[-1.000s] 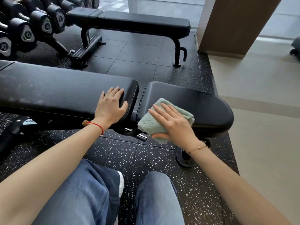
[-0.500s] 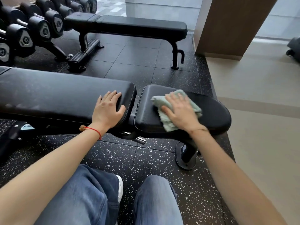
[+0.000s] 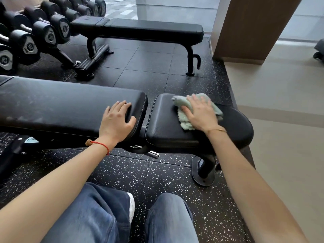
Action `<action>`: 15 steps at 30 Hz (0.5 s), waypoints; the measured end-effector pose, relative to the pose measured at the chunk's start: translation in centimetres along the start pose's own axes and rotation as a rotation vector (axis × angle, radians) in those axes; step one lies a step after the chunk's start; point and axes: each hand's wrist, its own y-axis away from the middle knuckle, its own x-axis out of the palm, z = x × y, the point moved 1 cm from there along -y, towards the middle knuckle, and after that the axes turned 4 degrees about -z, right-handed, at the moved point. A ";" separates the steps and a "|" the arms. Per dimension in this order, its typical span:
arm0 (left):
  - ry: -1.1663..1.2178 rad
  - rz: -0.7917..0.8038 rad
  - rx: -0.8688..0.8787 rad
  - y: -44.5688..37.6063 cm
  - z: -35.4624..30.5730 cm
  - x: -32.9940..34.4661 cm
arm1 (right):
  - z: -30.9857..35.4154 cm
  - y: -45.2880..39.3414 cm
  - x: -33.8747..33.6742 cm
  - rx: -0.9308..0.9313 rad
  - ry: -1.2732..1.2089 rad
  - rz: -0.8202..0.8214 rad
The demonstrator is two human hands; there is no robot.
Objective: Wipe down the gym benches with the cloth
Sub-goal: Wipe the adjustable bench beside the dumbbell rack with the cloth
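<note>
A black padded gym bench lies across the view, with a long back pad on the left and a short seat pad on the right. My right hand presses flat on a pale green cloth spread over the far half of the seat pad. The cloth shows at the fingertips and below the thumb. My left hand rests palm down on the right end of the back pad, fingers apart, holding nothing. A second black bench stands further back.
A rack of black dumbbells fills the upper left. A brown pillar rises at the upper right, beside beige floor. The near bench's foot stands on speckled rubber flooring. My knees in blue jeans are at the bottom.
My right hand has slid the cloth from the seat pad's near edge up across its top toward the far edge. My left hand has stayed on the back pad.
</note>
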 end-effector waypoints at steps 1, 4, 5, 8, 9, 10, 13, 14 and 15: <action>0.001 0.003 0.003 0.0 0.1 0.0 | 1.6 0.3 0.3 -0.069 -0.014 0.015; 0.002 -0.001 0.015 0.0 0.3 0.0 | 3.3 4.4 -0.1 -0.312 -0.122 0.015; -0.001 0.000 0.019 0.0 0.3 0.0 | 2.9 6.3 -0.3 -0.381 -0.158 0.010; -0.002 0.006 0.018 0.0 0.4 0.2 | 0.2 8.3 -0.8 -0.410 -0.196 0.020; 0.000 0.005 0.015 0.0 0.3 0.2 | -0.6 6.9 -0.8 -0.349 -0.196 0.018; 0.002 0.001 0.010 0.0 0.3 0.2 | -0.8 4.9 -0.9 -0.275 -0.186 0.021; 0.014 -0.001 -0.004 0.0 0.1 0.2 | 1.7 -1.1 -0.2 -0.118 -0.081 0.060; 0.016 -0.003 -0.004 0.0 0.1 0.2 | 3.3 -2.1 0.2 -0.127 -0.062 0.071; 0.017 -0.004 -0.004 0.0 0.2 0.2 | 4.9 -2.2 0.5 -0.171 -0.066 0.079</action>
